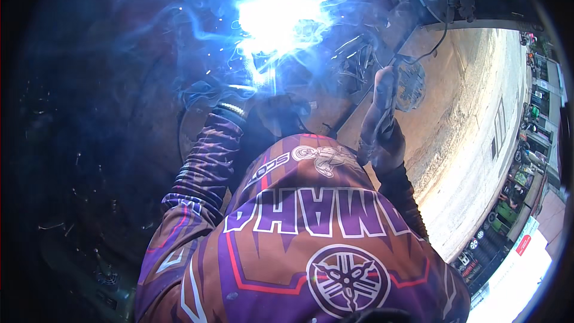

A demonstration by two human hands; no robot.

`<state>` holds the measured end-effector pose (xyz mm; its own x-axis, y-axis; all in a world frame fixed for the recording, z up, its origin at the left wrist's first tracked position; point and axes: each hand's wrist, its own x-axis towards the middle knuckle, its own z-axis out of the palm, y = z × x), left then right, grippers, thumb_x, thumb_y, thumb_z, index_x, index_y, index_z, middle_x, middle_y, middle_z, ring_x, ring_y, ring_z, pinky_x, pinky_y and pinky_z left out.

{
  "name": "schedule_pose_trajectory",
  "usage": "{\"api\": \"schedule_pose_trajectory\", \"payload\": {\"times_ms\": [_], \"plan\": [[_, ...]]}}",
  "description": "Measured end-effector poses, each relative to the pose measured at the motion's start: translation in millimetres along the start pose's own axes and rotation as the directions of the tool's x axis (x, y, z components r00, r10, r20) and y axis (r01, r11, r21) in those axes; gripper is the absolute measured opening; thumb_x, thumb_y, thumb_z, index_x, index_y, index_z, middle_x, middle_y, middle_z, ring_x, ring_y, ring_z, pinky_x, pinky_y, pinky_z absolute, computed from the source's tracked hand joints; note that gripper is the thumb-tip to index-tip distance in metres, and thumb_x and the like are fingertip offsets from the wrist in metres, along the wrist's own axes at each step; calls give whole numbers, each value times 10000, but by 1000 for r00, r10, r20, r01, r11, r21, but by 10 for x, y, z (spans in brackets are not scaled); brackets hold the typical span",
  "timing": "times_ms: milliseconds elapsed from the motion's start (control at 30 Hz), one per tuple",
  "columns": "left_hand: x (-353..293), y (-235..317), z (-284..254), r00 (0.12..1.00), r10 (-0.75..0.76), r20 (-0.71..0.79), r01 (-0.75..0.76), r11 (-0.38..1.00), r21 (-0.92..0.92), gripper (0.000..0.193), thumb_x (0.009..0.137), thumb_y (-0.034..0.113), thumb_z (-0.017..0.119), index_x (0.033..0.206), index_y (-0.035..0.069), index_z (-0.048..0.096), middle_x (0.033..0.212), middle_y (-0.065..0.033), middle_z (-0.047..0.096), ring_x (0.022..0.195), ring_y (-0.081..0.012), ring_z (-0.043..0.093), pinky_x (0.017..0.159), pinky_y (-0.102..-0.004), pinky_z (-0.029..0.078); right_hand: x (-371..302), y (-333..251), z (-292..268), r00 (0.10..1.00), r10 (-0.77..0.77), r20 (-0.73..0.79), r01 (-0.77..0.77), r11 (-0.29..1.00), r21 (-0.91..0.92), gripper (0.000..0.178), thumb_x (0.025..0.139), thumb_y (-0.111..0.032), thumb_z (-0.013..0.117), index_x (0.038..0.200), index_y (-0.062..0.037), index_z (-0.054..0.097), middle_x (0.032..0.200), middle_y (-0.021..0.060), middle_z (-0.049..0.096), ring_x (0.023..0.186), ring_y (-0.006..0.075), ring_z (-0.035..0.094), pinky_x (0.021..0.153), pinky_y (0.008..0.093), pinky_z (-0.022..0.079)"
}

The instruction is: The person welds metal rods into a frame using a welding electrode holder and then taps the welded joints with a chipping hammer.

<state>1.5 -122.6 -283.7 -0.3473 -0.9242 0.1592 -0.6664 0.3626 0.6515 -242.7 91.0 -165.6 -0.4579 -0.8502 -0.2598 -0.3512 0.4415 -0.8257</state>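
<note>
Head view: the wearer's bare right hand [382, 116] stands right of centre, its fingers drawn long and close together, pointing up the frame; whether they grip anything cannot be told. The left hand [232, 96], just beyond a beaded wristband [233, 109], is so lost in glare and shadow that neither its opening nor its hold can be made out. Between and above the hands burns a blue-white welding arc [281, 18], throwing sparks and lit smoke; the workpiece appears to lie at or beneath this light, its outline hidden. A dark narrow bar [353, 113] slants near the right fingers, with a round, mottled disc [411, 86] just beside them.

Judged from the live arc, welding is under way and unfinished; no completed seam is visible, so how much is done or left cannot be determined.

The surface at left is dark and strewn with small bits [54, 226]. At right, pale, sunlit ground [472, 161] curves toward the rim, crossed above by a dark beam [484, 24]. Beyond it stand rows of goods, including wheels [475, 243], and a white panel [514, 275].
</note>
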Motion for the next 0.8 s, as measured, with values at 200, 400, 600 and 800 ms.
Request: {"api": "schedule_pose_trajectory", "payload": {"times_ms": [200, 400, 600, 800], "plan": [[19, 39, -14, 1000, 28, -2, -28, 999, 19, 645, 734, 362, 749, 1203, -10, 509, 1072, -180, 582, 942, -323, 604, 788, -417, 503, -18, 15, -40, 997, 4, 79, -11, 996, 88, 261, 798, -168, 617, 997, -9, 560, 809, 104, 647, 736, 207, 656, 645, 335, 500], [81, 41, -9, 997, 72, -11, -72, 997, 31, 631, 746, 374, 743, 1195, -8, 519, 1087, -188, 577, 953, -326, 602, 789, -418, 504, -1, 34, 62, 991, 104, -80, -91, 983, 160, 178, 812, -54, 614, 981, -38, 558, 815, 63, 629, 785, 160, 641, 667, 293, 491], [128, 63, -27, 997, 68, 26, -70, 995, 66, 618, 757, 386, 737, 1187, -6, 529, 1101, -196, 571, 964, -328, 600, 791, -419, 505, 108, 10, -61, 997, 59, -48, -59, 998, 9, 188, 778, -70, 661, 933, -45, 558, 813, 95, 655, 770, 209, 662, 665, 325, 500], [155, 95, -35, 968, 246, 50, -250, 929, 273, 610, 761, 387, 738, 1186, -3, 537, 1124, -203, 560, 988, -332, 592, 809, -423, 503, 140, 65, -63, 999, -4, -36, 1, 997, -83, 217, 767, -101, 680, 938, -42, 561, 812, 138, 665, 795, 304, 678, 670, 369, 504]]}}
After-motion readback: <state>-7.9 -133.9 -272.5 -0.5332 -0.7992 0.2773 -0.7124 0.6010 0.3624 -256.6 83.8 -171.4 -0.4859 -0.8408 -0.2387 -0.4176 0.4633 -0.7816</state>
